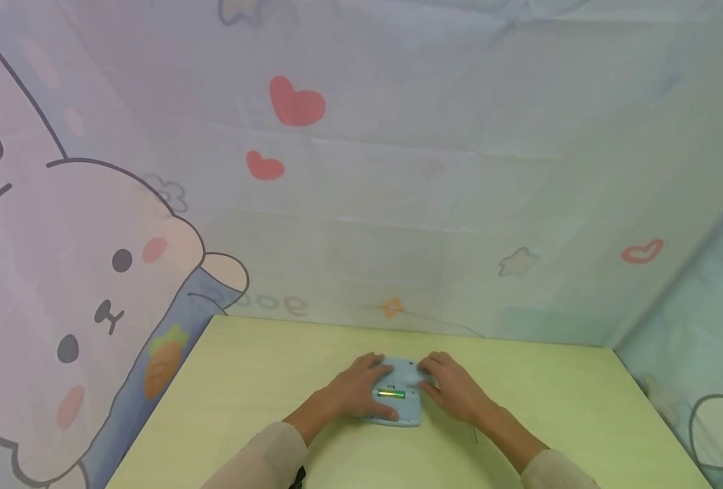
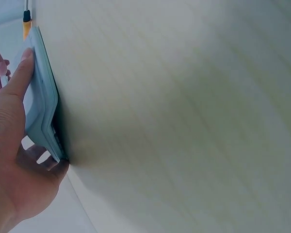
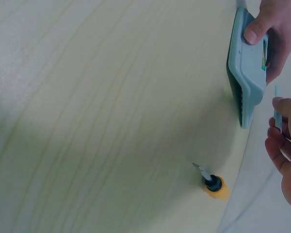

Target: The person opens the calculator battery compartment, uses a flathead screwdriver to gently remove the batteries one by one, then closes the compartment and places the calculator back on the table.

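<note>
Pale-blue device (image 1: 402,379), long axis pointing away from the person, sits clamped between left hand's (image 1: 361,387) thumb and fingers; beside it, right hand's (image 1: 453,387) fingertips pinch a thin blue piece (image 3: 278,120)

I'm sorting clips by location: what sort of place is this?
Probably a makeshift work booth: a pale yellow table against a creased cartoon-print backdrop, with an orange-handled tool on the table near a light-blue device.

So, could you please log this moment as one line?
left hand: grips light-blue device | right hand: pinches thin light-blue piece | battery: exposed in device | screwdriver: on table
</note>
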Tool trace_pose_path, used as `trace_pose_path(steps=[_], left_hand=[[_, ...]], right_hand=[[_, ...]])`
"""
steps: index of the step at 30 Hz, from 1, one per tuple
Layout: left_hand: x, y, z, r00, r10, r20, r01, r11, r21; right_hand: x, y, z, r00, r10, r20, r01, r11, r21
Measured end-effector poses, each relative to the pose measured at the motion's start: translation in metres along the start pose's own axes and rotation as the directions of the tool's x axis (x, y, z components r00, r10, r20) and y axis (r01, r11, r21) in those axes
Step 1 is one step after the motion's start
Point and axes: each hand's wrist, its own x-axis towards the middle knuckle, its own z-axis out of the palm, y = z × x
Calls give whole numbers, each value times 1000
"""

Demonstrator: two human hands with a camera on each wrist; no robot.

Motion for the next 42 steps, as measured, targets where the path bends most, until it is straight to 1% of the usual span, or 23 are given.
trace_pose_path(steps=[3, 11, 17, 29, 33, 42], left_hand=[[-1, -1, 0, 1000, 3, -3, -3, 1000, 1], [-4, 0, -2, 1000, 0, -3, 0, 1000, -14], [-4, 2, -2, 1000, 9, -2, -9, 1000, 6], [-7, 1, 0, 1000, 4, 3, -4, 1000, 1], [-7, 2, 0, 1000, 4, 4, -4, 1000, -11], [-8, 3, -1, 1000, 8, 0, -8, 1000, -16]], right_hand=[[0, 0, 2, 1000, 8, -16, -8, 1000, -8], [-4, 4, 6, 999, 32, -23, -32, 999, -2], [-10, 7, 8, 998, 45, -39, -45, 999, -9], [-19, 7, 10, 990, 139, -36, -139, 990, 7], [-21, 10, 11, 989, 136, -54, -137, 991, -3], [-25, 14, 13, 996, 88, -33, -89, 996, -32]])
